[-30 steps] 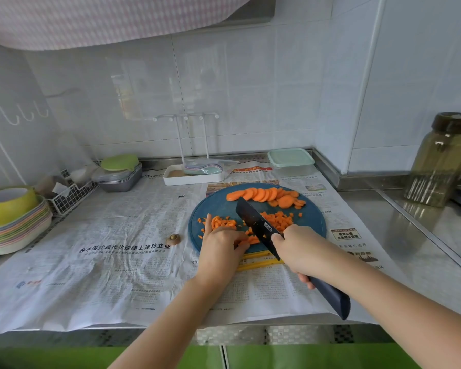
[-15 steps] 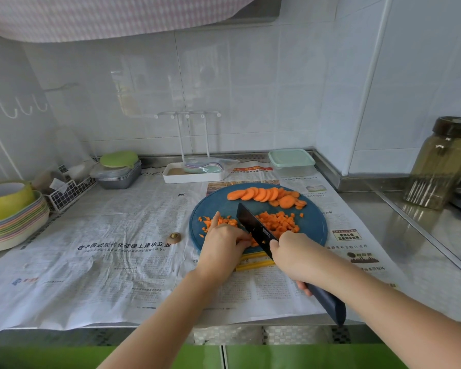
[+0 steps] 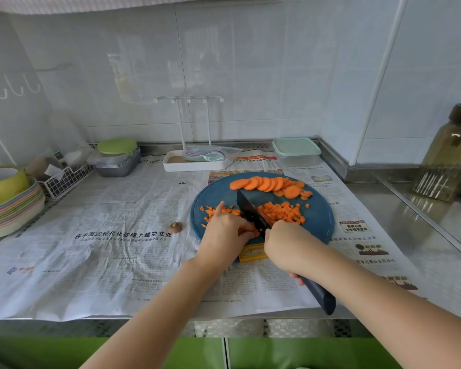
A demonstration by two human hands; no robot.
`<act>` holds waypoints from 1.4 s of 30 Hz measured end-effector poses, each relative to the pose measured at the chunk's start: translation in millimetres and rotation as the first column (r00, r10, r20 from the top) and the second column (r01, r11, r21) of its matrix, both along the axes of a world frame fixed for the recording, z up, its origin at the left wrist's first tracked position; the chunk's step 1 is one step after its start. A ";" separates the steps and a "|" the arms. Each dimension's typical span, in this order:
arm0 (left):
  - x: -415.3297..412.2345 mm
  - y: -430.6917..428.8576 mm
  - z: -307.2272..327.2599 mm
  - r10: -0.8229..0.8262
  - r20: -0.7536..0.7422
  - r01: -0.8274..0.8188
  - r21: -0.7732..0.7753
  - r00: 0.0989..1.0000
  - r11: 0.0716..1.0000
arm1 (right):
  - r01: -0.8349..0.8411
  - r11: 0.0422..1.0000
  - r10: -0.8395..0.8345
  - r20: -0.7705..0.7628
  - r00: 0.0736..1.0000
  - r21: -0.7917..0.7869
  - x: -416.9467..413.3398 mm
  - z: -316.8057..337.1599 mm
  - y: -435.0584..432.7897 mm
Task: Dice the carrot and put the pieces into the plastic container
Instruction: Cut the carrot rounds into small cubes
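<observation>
Right hand (image 3: 288, 243): grips knife (image 3: 252, 214), blade down on board (image 3: 317, 219).
Left hand (image 3: 224, 233): fingers curled, pins carrot (image 3: 248, 231) beside blade.
Dice (image 3: 280, 213): heaped right of blade.
Slices (image 3: 266, 183): fanned at board's far edge.
Container (image 3: 296, 150): lidded, behind board.

I see a newspaper (image 3: 104, 249) spread over the bench (image 3: 410, 235), with the cutting board (image 3: 320, 219) on it, right of centre. On the board, carrot slices (image 3: 266, 183) line the far edge and diced pieces (image 3: 280, 213) lie on both sides of the knife (image 3: 250, 211). The left hand (image 3: 224, 235) rests left of the blade and the right hand (image 3: 288, 243) holds the handle at the near edge. Behind the board are the plastic container (image 3: 296, 151) to the right and a tray (image 3: 194, 163) to the left. A carrot end (image 3: 175, 226) lies just left of the board.
</observation>
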State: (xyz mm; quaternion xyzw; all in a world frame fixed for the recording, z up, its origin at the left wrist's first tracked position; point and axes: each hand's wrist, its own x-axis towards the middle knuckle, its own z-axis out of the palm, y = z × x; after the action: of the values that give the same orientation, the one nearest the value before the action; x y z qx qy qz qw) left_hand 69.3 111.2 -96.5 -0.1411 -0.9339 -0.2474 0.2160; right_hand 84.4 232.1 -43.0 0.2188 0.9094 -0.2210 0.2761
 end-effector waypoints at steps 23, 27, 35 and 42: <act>-3.2 -12.6 -6.2 -0.067 0.012 0.065 0.091 0.998 0.994 | -0.263 0.954 0.186 -0.401 0.897 -0.144 -3.1 6.1 35.7; -3.6 -13.0 -9.9 -0.078 -0.017 0.079 0.066 0.997 0.995 | -0.287 0.950 0.216 -0.410 0.886 -0.119 -0.7 12.6 34.2; -3.6 -11.0 -15.0 -0.061 -0.094 0.063 0.020 0.994 0.998 | -0.267 0.962 0.236 -0.324 0.916 -0.053 10.9 6.3 24.7; -6.1 -5.6 -8.5 -0.044 -0.086 0.046 0.011 0.995 0.999 | -0.241 0.971 0.217 -0.403 0.889 -0.009 13.7 9.0 26.2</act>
State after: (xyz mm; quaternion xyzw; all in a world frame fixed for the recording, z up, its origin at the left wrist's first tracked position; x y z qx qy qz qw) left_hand 63.1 105.5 -105.0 -0.1712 -0.9189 -0.2518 0.2510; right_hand 98.1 258.3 -34.0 0.0522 0.9590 -0.2537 0.1153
